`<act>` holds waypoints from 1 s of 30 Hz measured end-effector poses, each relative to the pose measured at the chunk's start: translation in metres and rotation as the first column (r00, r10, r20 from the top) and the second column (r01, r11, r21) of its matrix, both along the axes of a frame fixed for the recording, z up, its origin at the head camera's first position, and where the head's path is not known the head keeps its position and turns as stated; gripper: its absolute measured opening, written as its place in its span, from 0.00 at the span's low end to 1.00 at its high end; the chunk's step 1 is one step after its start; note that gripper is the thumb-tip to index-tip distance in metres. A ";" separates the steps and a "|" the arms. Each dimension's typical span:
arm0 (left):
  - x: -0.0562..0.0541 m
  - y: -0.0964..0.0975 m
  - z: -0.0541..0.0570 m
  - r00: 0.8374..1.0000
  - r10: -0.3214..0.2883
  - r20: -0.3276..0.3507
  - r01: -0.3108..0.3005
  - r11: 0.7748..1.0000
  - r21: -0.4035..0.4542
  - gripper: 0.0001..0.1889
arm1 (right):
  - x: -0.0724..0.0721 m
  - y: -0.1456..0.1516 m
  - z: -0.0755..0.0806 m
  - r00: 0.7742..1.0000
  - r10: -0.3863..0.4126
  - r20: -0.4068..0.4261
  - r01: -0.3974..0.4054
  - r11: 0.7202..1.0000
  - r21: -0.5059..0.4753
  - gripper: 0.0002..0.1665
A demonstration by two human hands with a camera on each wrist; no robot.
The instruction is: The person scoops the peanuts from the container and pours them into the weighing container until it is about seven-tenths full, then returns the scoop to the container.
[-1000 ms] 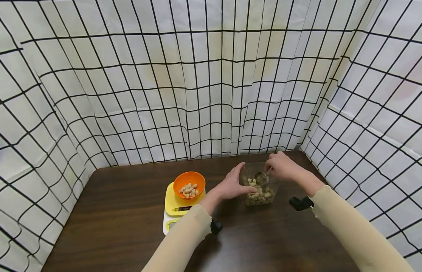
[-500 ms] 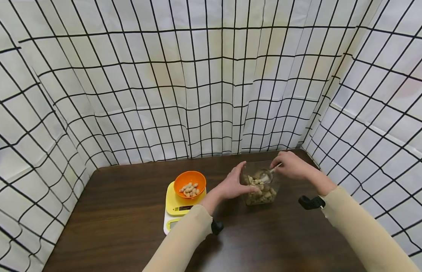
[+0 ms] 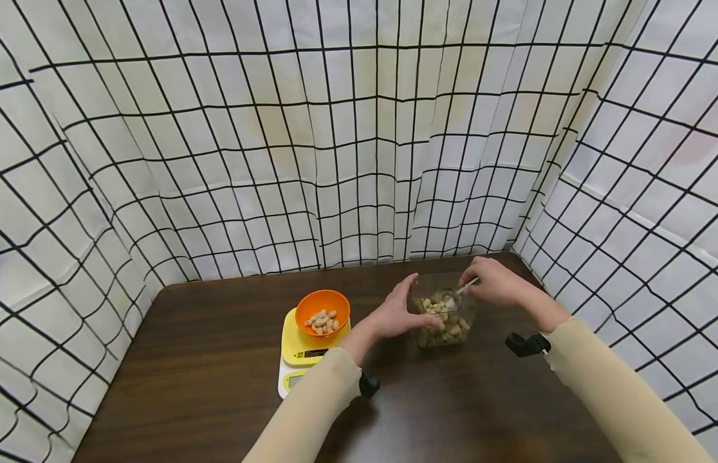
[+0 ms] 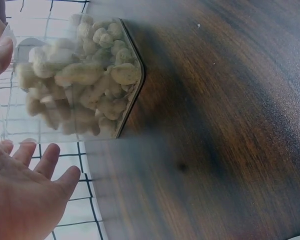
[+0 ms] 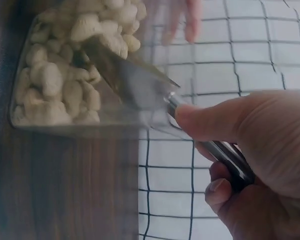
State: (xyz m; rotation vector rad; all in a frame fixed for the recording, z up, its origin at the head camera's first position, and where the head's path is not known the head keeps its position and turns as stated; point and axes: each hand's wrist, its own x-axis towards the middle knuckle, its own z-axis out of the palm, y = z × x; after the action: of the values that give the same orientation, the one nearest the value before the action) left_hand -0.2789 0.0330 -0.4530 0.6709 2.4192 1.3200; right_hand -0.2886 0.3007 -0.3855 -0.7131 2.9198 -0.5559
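Observation:
A clear plastic container [image 3: 430, 284], partly filled with unshelled peanuts [image 4: 80, 74], stands on the dark table toward the right. My left hand [image 3: 398, 314] holds it at its left side, thumb along the near wall and fingers spread toward the back. My right hand [image 3: 493, 281] grips the handle of a metal scoop [image 5: 132, 82] with the thumb pressed along it. The scoop's bowl sits inside the container, tilted down with its edge among the peanuts. Nearer the middle, an orange bowl [image 3: 304, 313] holds several peanuts [image 3: 323, 321].
Under the orange bowl is a yellow and white kitchen scale [image 3: 292, 355], its display partly covered by my left sleeve [image 3: 318, 399]. White curtains with a black grid [image 3: 347, 212] enclose the table [image 3: 208, 366] at the back and sides.
My right hand has shifted a little to the right, and the scoop's handle now leans out to the right over the container. My left hand stays on the container.

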 end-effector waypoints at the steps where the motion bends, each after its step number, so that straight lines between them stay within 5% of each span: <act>1: 0.000 0.000 -0.001 1.000 0.000 0.001 0.000 1.000 0.001 0.57 | 0.000 0.003 0.001 1.000 -0.003 0.011 0.003 1.000 -0.019 0.07; 12: -0.001 0.002 -0.003 1.000 0.013 0.010 -0.013 1.000 0.025 0.56 | -0.003 0.024 0.005 0.994 -0.034 0.107 0.053 0.981 -0.185 0.10; 30: -0.002 0.002 -0.003 1.000 0.009 0.013 -0.009 1.000 0.024 0.57 | -0.006 0.027 0.007 0.990 -0.065 0.125 0.091 0.971 -0.219 0.12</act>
State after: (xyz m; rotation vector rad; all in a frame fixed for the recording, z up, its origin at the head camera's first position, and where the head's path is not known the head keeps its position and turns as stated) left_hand -0.2807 0.0353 -0.4556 0.6565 2.4027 1.3544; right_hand -0.2950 0.3281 -0.3789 -0.5666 2.8136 -0.9148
